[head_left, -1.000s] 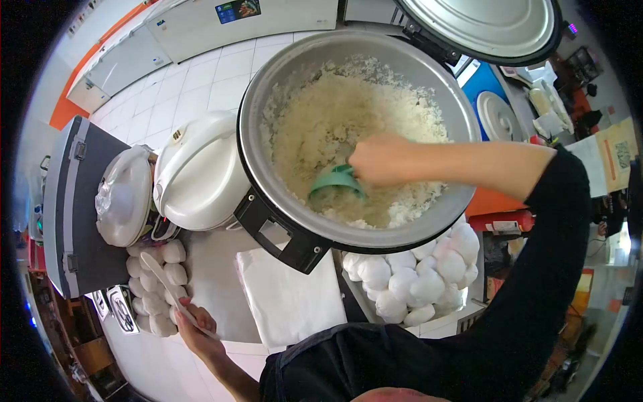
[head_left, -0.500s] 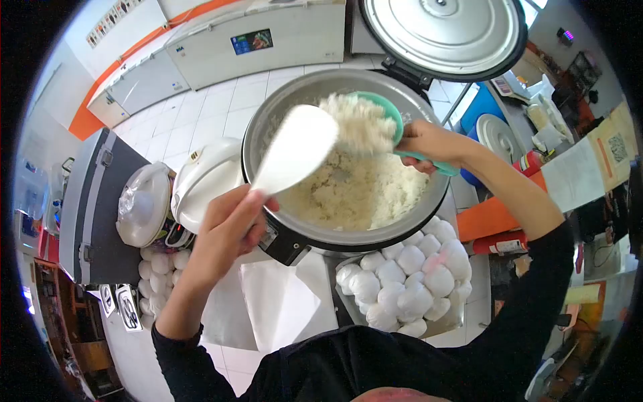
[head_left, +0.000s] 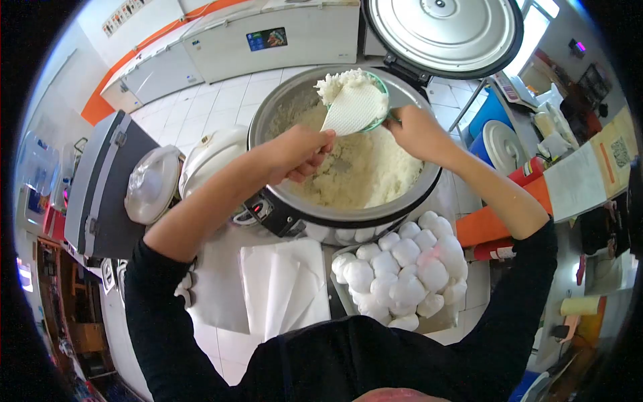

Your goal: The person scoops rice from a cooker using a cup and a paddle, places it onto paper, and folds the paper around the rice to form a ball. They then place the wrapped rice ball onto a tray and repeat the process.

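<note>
We're over the big rice cooker, its lid swung up at the far rim. The left hand is closed around the handle of the white paddle, above the cooker's middle. The blade lies flat against the heap of rice in the green scoop. The right hand is gripped on the scoop's handle, and we see the scoop held just above the cooked rice, toward the cooker's far side near the lid hinge. On the near side of the cooker, on the table, there's a tray of wrapped white rice balls. Sheets of white paper lie just left of it. Left of the cooker stands a smaller white cooker, lid shut, touching its wall.
</note>
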### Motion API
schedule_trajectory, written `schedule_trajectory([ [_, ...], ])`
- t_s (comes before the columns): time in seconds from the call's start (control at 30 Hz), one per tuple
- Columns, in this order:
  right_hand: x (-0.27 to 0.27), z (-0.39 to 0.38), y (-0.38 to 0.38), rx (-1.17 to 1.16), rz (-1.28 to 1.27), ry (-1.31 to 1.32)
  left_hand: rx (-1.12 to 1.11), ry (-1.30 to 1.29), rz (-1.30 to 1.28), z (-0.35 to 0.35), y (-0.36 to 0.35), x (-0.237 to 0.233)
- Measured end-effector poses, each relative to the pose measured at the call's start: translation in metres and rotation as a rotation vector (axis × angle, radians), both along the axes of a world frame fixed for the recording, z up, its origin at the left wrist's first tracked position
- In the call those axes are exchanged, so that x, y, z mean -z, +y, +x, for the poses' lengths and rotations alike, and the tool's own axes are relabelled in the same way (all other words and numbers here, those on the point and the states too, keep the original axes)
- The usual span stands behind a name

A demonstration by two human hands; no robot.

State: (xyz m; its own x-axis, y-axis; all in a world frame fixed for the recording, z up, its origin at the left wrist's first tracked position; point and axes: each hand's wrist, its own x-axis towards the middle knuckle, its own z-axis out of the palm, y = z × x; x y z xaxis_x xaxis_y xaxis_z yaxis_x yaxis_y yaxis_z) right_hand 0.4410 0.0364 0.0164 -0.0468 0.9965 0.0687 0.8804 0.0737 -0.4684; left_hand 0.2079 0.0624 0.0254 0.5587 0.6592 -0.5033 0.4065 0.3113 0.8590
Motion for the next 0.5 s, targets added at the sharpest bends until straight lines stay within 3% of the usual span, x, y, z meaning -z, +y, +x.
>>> schedule_trajectory([
  [0.03,0.013,0.005,0.003,-0.057,0.127,-0.049,0.019,-0.01,-0.069,-0.001,-0.001,0.001],
  [0.13,0.025,0.007,0.008,-0.087,0.175,-0.213,-0.005,-0.005,-0.222,0.001,-0.002,0.017],
  [0.37,0.018,0.003,0.009,0.015,0.215,-0.166,-0.125,-0.261,-0.244,0.019,-0.016,0.013],
  [0.5,0.014,0.006,0.019,-0.013,0.262,-0.127,-0.251,-0.599,-0.285,0.033,-0.025,0.009],
])
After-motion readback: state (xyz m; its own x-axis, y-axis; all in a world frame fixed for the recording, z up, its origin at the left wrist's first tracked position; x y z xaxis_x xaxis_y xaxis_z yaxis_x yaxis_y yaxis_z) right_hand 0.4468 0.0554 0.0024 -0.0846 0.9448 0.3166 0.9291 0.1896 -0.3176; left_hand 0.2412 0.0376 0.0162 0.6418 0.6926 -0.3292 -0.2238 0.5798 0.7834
